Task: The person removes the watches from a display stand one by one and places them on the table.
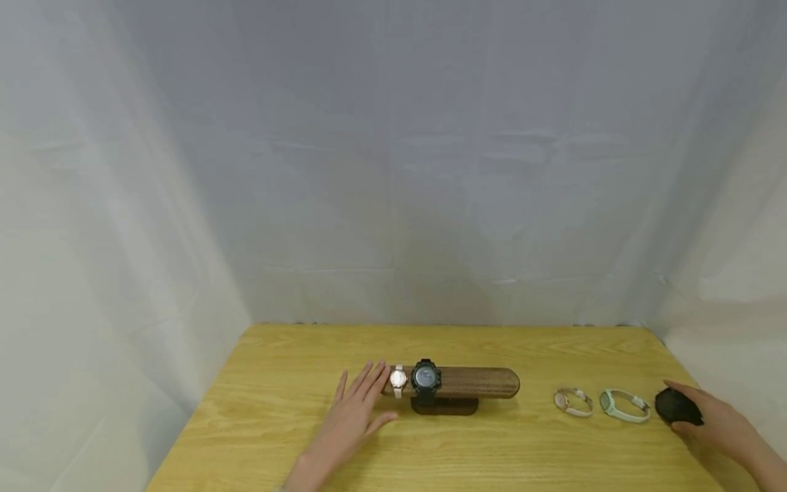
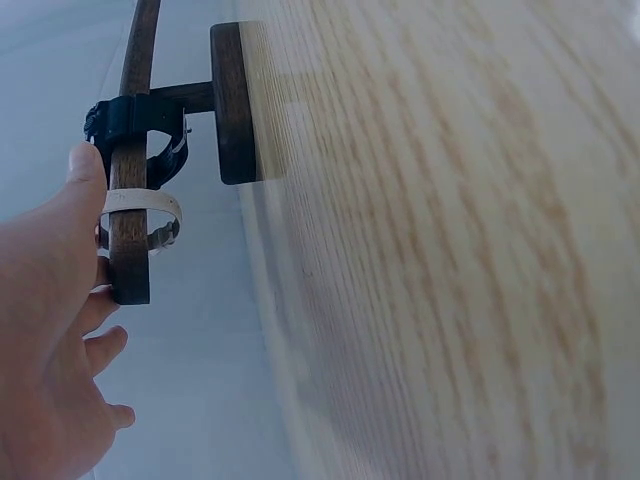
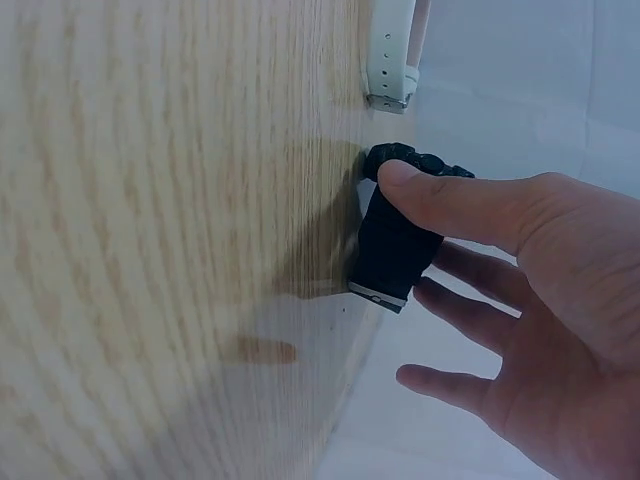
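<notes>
A dark wooden watch stand [image 1: 479,383] has a horizontal bar on a short base. Around its left part sit a small white-strapped watch [image 1: 398,379] and, beside it, a chunky black watch [image 1: 425,377]. My left hand [image 1: 352,418] lies at the bar's left end, its fingers straight; in the left wrist view the thumb [image 2: 86,165] reaches up by the black watch. On the right, my right hand [image 1: 725,425] pinches a second black watch [image 3: 395,245] close to the tabletop, with the thumb [image 3: 430,200] on its case and strap.
Left of the right hand, a mint-green watch [image 1: 606,402] and a beige-strapped watch [image 1: 561,400] lie on their sides on the wooden table [image 1: 492,454]. Pale cloth [image 1: 393,171] hangs behind the table and along both sides.
</notes>
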A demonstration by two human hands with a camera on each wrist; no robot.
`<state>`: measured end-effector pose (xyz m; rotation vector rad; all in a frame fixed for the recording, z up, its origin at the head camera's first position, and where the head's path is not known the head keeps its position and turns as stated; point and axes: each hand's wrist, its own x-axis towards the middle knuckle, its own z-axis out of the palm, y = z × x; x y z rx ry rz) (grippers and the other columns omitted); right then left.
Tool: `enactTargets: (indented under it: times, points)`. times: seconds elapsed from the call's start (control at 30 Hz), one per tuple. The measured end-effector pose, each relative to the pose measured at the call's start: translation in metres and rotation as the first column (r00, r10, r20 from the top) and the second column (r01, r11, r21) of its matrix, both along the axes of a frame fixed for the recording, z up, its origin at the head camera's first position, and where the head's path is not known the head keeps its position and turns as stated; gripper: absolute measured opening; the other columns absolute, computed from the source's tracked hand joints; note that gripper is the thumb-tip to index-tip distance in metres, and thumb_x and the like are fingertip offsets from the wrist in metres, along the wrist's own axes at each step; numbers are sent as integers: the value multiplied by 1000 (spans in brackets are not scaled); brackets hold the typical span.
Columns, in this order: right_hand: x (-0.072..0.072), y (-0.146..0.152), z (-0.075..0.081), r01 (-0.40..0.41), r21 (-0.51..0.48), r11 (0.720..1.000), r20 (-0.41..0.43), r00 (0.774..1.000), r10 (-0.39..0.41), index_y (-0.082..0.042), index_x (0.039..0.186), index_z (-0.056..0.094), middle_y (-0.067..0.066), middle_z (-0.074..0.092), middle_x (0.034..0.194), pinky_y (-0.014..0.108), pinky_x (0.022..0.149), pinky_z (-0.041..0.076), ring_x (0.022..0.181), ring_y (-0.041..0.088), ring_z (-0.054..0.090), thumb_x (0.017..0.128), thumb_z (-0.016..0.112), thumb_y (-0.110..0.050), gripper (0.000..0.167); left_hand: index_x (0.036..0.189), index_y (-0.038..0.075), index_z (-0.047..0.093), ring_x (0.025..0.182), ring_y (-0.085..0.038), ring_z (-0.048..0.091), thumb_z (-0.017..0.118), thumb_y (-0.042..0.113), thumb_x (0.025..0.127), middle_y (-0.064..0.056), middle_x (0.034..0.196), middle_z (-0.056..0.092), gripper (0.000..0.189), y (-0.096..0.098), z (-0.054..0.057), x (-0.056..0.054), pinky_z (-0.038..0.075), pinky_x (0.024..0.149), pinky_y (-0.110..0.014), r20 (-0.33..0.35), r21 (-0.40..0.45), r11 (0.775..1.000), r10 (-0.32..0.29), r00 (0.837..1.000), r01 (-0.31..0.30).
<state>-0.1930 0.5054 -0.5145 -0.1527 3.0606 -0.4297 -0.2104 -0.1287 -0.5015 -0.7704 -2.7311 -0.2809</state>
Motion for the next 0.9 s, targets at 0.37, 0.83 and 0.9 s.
enactTargets:
  times: [0.37,0.83,0.9]
  points:
    - [6,-12,4,13,24,1000,-101,995,-11,13,138,41,52,43,129,67,72,52,104,67,53,80,84,-28,84,159,9,31,153,-27,23,55,52,99,-7,166,23,78,0,-1,-1,16,122,-60,-29,-15,1000,-11,1000,11]
    - [1,-55,19,-88,32,996,-395,914,93,3,141,48,38,55,129,68,79,50,109,58,55,87,80,-18,67,158,8,33,153,-28,24,50,55,100,-8,165,25,77,-1,0,0,16,122,-61,-20,-17,1000,-7,1000,6]
    - [-1,-62,19,-122,20,992,-453,884,118,0,142,49,35,57,129,68,80,49,109,56,55,88,79,-19,65,158,8,33,152,-28,24,51,54,100,-8,165,25,76,-1,0,0,16,122,-60,-26,-21,1000,-5,1000,4]
